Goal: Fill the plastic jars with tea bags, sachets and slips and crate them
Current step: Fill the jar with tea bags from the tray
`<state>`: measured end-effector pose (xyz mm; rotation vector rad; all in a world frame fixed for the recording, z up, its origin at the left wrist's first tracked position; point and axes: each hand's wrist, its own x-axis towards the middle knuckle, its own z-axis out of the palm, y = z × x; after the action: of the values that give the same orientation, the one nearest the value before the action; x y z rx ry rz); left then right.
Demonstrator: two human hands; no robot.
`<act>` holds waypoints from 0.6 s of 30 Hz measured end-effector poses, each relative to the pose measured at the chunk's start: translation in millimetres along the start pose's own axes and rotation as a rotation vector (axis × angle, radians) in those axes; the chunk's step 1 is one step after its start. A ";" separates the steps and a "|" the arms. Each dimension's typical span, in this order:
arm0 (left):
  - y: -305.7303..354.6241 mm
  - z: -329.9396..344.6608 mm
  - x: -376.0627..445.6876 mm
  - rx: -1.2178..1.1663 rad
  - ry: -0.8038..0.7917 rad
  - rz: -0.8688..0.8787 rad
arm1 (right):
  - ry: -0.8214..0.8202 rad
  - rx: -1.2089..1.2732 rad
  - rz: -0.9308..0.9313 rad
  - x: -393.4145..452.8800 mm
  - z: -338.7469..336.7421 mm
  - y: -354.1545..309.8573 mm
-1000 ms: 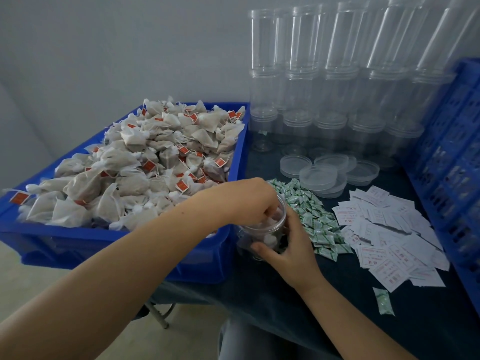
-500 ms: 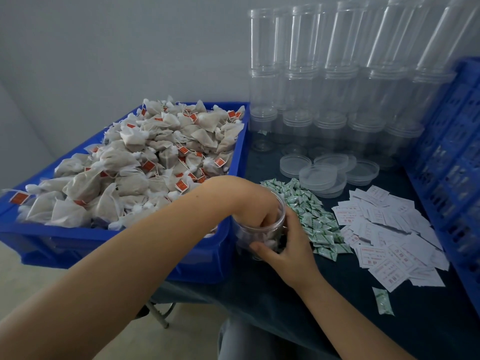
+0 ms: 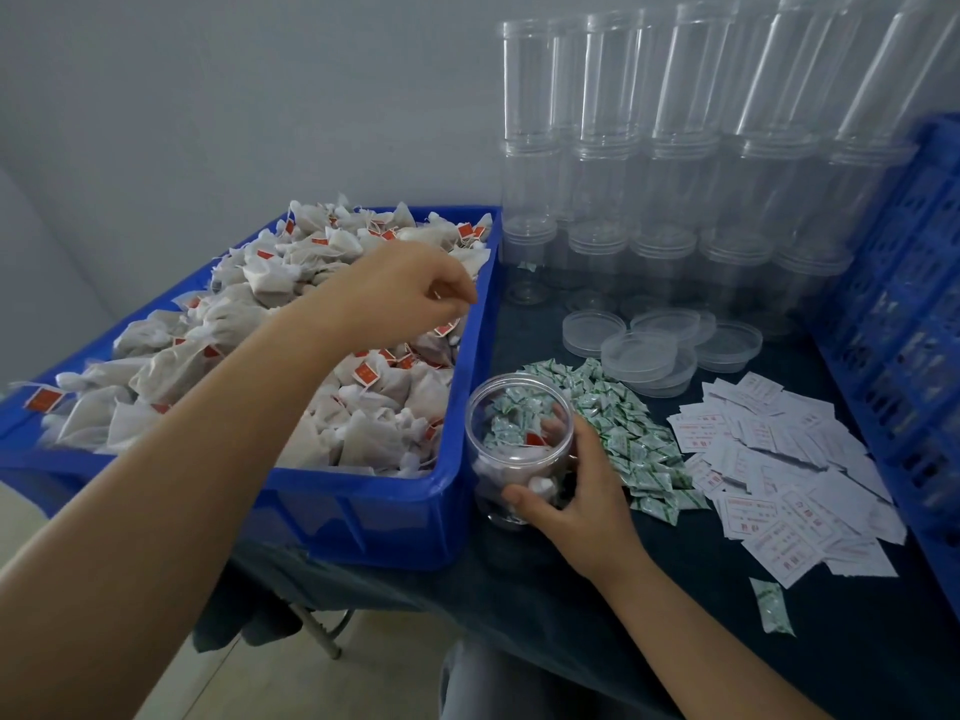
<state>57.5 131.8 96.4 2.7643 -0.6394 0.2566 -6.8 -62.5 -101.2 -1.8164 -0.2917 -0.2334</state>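
A person's two bare hands work at a desk (image 3: 675,589) covered in dark cloth. The right hand (image 3: 576,491) grips an open clear jar (image 3: 519,444), thumb and fingers curled round its side; the jar stands upright on the desk and holds a few tea bags at the bottom. The left hand (image 3: 410,293) hovers over a blue tray (image 3: 363,517) heaped with tea bags (image 3: 234,356), fingers loosely curled downward, and I cannot tell whether it holds anything. The tray sits just left of the jar. Just right of the right hand lies a pile of green sachets (image 3: 623,433), then scattered paper slips (image 3: 779,475). Beyond the right hand are clear lids (image 3: 649,350) and stacked empty jars (image 3: 675,174). A blue crate (image 3: 904,314) stands far right.
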 end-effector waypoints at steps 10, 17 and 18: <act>-62.2 62.3 -2.3 0.199 -0.105 -0.325 | -0.003 0.003 0.007 -0.9 -0.7 -3.6; -64.2 81.1 2.1 0.362 -0.346 -0.380 | -0.005 0.015 0.009 -1.2 -0.6 -5.5; -63.6 80.5 2.1 0.363 -0.358 -0.412 | -0.007 0.018 0.012 -1.4 -0.9 -5.3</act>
<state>96.7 159.9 5.8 3.2392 -0.0847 -0.2425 -9.8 -62.1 -96.6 -1.8013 -0.2871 -0.2160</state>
